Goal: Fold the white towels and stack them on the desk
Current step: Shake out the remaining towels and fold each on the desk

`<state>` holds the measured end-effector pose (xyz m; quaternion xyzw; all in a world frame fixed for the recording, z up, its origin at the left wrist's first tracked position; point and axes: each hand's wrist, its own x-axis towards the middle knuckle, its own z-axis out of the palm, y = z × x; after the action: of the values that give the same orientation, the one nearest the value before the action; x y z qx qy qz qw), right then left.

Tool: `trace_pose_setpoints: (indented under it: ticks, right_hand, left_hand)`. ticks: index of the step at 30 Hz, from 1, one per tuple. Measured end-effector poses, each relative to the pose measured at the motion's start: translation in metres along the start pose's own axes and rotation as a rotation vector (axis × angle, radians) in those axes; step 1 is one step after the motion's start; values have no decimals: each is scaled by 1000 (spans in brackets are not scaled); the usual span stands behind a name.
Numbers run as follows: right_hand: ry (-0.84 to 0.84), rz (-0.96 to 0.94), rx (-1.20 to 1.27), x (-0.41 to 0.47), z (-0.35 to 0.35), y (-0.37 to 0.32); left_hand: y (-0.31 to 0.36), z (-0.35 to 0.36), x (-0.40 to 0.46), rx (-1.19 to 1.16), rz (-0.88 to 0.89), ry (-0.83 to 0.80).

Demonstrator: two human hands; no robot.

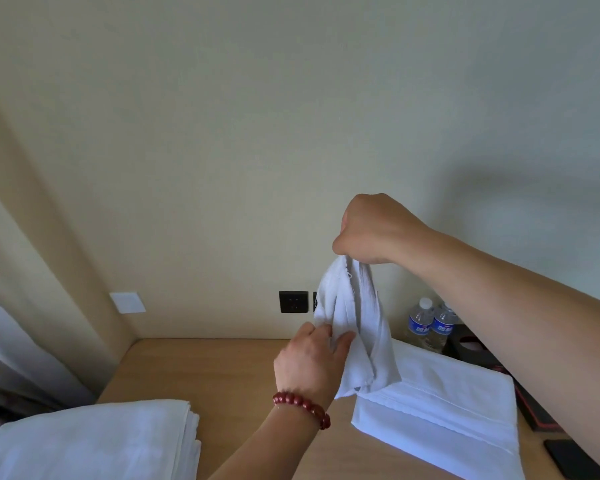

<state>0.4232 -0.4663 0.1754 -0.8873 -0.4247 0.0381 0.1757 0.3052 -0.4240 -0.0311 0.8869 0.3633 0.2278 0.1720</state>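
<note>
a: where are the hands?
b: the right hand (371, 230) is raised above the surface (229, 368), its fingers curled into a fist around the top of a small white towel (354, 327), which hangs down from it in loose folds. the left hand (312, 362) is lower and nearer, pinching the towel's left edge between thumb and fingers about halfway down the cloth. a red bead bracelet (303, 407) sits on the left wrist.

a: does the towel touch anything else?
b: its lower end hangs just over the far left corner of a folded white towel (440, 420) that lies flat on the right side of the surface. whether the two cloths touch cannot be told.

a: any other towels?
b: a stack of folded white towels (94, 441) lies at the near left, well apart from the flat one, with bare wood between them.

a: what is at the far side?
b: two water bottles (430, 323) with blue labels stand close together at the far right, against the wall (222, 133). just right of them is a dark box (471, 348), partly hidden behind the right forearm. a black socket (293, 301) is set in the wall behind the hanging towel, and a pale plate (128, 302) is on the wall further left. a dark flat object (575, 459) lies at the near right edge; what it is cannot be told.
</note>
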Motion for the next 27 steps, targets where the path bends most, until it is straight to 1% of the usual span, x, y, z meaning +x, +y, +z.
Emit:
trace_pose_setpoints:
  ticks: [2,6,8,10,13,16,19,21,24,25,27]
  right_hand:
    - [5,2,8,-1,-2,0]
    - [6,59,-11,0,-7,11]
    - [15,102,-4,2,-8,20]
    - [6,124,21,4,-7,29]
    - [-24,119,84,6,-5,40]
    - [-91,123,137,4,-2,41]
    - [-79,95,154,2,3,35]
    - [-70,73,145,2,2,31]
    - [-75,58,135,2,-2,30]
    - [-74,57,131,1,-3,30]
    - [-61,58,125,1,-5,30]
  left_hand:
    - [3,5,-2,-53,2,67]
    - [-7,6,4,-174,-39,47]
    - [-15,3,7,-230,-33,72]
    - [-21,-2,5,-276,16,107]
    - [-34,-10,0,-320,143,156]
    - [-43,-17,4,-375,163,134]
    - [-44,-24,7,-303,195,103]
    - [-42,-26,8,-238,170,86]
    - [-38,-28,12,-204,-3,-25]
    - [-39,-27,13,-212,-28,-42]
    - [-40,-26,12,-279,-12,-41]
